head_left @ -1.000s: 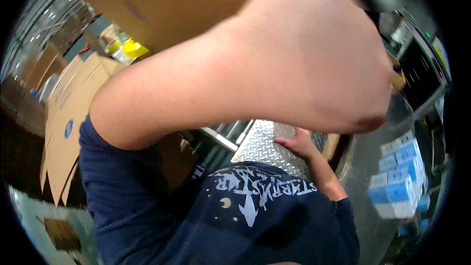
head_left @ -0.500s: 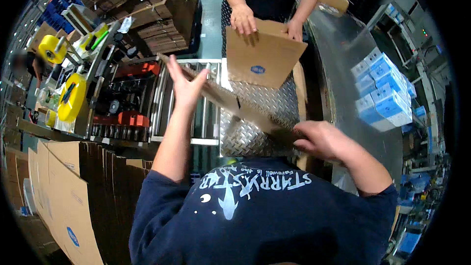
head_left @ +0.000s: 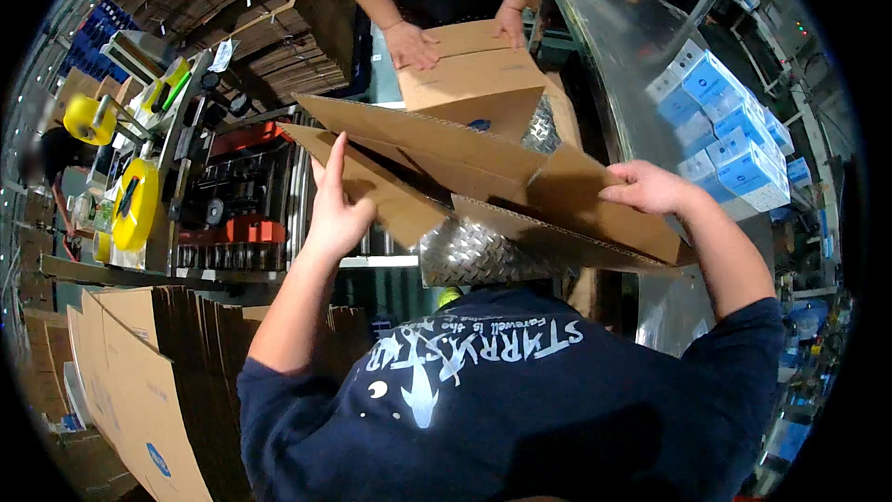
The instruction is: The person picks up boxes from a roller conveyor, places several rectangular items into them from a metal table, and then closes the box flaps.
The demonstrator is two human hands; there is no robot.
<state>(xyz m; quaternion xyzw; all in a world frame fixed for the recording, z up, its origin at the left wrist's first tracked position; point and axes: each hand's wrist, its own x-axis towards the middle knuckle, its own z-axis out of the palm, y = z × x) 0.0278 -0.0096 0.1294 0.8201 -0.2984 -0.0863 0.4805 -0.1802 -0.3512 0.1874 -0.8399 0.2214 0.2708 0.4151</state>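
Since 0.5 s ago, the carton (head_left: 446,153) between the person's hands goes from a thin, nearly flat sheet to a partly spread shape, its panels apart and a dark gap running along its inside. The co-worker's carton (head_left: 474,74), tilted up before, now sits lower with its top side facing up.

The held carton is in front of the person's chest, above the diamond-patterned metal plate (head_left: 474,256), slanting from upper left to lower right; I cannot tell whether any edge rests on the plate. The left hand (head_left: 336,214) is at its left end, half open, index finger straight up against the cardboard and thumb apart; the other fingers are partly hidden, so how firmly it grips is unclear. The right hand (head_left: 646,188) is nearly closed, pinching the edge of the right-hand panel between thumb and fingers.

Across the plate, the co-worker's 2 hands lie on their carton, 1 hand (head_left: 412,45) flat on top and the other hand (head_left: 509,26) at the far corner.

To the left are a machine with red parts (head_left: 243,231) and a yellow tape roll (head_left: 136,204); below them stand folded cartons (head_left: 139,390). White-and-blue boxes (head_left: 734,163) are grouped at right.
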